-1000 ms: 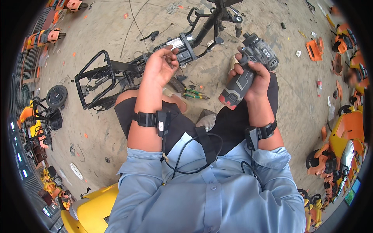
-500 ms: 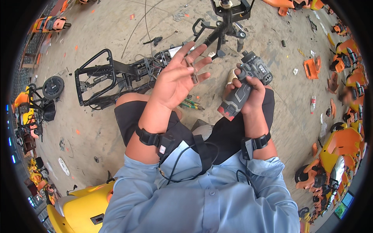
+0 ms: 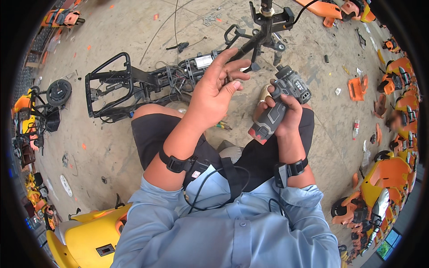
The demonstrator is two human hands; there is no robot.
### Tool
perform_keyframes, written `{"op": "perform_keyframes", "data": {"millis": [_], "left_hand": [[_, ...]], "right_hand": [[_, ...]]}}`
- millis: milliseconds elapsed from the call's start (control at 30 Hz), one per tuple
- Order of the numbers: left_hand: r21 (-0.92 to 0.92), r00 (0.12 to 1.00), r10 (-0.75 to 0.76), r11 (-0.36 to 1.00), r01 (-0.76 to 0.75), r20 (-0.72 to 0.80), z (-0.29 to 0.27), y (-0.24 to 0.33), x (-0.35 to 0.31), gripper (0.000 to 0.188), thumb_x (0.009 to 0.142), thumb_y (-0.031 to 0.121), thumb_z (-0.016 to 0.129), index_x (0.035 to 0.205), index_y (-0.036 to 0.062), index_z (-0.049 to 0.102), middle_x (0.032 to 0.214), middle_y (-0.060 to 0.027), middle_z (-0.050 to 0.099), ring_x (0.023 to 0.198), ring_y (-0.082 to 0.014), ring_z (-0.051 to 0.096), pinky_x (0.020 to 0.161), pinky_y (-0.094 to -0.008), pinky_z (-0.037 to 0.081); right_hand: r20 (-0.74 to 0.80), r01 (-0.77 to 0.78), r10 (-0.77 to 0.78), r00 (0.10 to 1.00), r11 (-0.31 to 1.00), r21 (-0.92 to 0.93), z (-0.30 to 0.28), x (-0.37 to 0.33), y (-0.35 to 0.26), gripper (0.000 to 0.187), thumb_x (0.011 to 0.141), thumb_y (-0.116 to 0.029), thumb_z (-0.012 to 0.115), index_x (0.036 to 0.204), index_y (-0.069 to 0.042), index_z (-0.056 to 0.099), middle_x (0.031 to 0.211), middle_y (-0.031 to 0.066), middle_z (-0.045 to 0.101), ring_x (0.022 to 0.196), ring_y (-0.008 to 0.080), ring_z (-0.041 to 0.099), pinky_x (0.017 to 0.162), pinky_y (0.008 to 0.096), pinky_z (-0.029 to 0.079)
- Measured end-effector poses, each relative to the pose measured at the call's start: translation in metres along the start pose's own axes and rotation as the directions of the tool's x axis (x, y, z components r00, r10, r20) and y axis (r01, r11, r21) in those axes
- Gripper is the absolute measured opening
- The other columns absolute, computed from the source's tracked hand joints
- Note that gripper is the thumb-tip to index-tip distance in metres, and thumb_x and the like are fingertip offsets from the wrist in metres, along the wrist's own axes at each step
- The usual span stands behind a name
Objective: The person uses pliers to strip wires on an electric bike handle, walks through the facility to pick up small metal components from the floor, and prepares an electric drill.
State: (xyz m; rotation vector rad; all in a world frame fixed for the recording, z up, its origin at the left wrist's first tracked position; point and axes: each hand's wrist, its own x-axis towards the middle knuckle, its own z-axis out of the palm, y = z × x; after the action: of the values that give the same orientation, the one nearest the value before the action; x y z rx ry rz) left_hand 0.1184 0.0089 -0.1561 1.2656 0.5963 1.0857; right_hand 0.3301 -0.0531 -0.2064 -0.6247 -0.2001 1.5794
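My right hand point(image 3: 286, 118) grips the driver point(image 3: 279, 105), nose up-right; my left hand point(image 3: 214, 91), fingers loosely spread, pinches a small bit point(image 3: 227, 78) just left of it.

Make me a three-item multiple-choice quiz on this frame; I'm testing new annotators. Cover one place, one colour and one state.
1. Where does the black scooter frame lie?
A. on the ground ahead of the knees
B. on a bench
C. across the lap

2. What colour is the shirt?
A. red
B. light blue
C. white

3. How does the right hand stand?
A. open and empty
B. flat on the ground
C. closed round the power drill

Answers: 1 A, it rests on the dirt floor; 2 B, sleeves and front are pale blue; 3 C, fingers wrap the grip, while the left hand pinches something small.
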Motion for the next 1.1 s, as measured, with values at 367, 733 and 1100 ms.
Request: {"op": "perform_keyframes", "data": {"millis": [367,733,1100], "left_hand": [[-0.528,0.943,-0.327,0.79,0.31,0.065,-0.016,-0.014,0.01,0.017,0.101,0.009,0.053,0.116,0.005,0.058,0.122,-0.0154,0.062,0.105,-0.0202,0.063,0.053,-0.0184,0.041],[-0.632,0.938,-0.347,0.726,0.27,0.002,-0.005,-0.017,0.004,0.021,0.097,0.021,0.063,0.111,0.0058,0.064,0.105,-0.003,0.061,0.079,-0.0057,0.052,0.045,-0.016,0.033],[-0.57,0.935,-0.34,0.79,0.224,-0.103,0.002,-0.009,-0.006,0.019,0.096,0.019,0.065,0.11,0.007,0.067,0.101,-0.0007,0.065,0.058,-0.0011,0.042,0.045,-0.0153,0.03]], "right_hand": [[0.045,0.062,-0.056,0.997,0.984,-0.167,0.01,-0.005,0.005,0.059,0.076,-0.013,0.061,0.131,0.003,0.047,0.103,0.0134,0.063,0.072,0.0224,0.06,0.073,0.0384,0.052],[0.221,-0.122,0.209,0.952,0.928,-0.351,0.024,-0.027,0.024,0.065,0.073,-0.019,0.07,0.131,0.002,0.05,0.099,0.0173,0.065,0.065,0.0229,0.061,0.061,0.0342,0.051],[0.309,-0.211,0.248,0.918,0.966,-0.149,0.025,-0.026,0.032,0.068,0.075,-0.023,0.067,0.133,0.005,0.046,0.099,0.0177,0.064,0.059,0.0222,0.059,0.059,0.0359,0.048]]}}
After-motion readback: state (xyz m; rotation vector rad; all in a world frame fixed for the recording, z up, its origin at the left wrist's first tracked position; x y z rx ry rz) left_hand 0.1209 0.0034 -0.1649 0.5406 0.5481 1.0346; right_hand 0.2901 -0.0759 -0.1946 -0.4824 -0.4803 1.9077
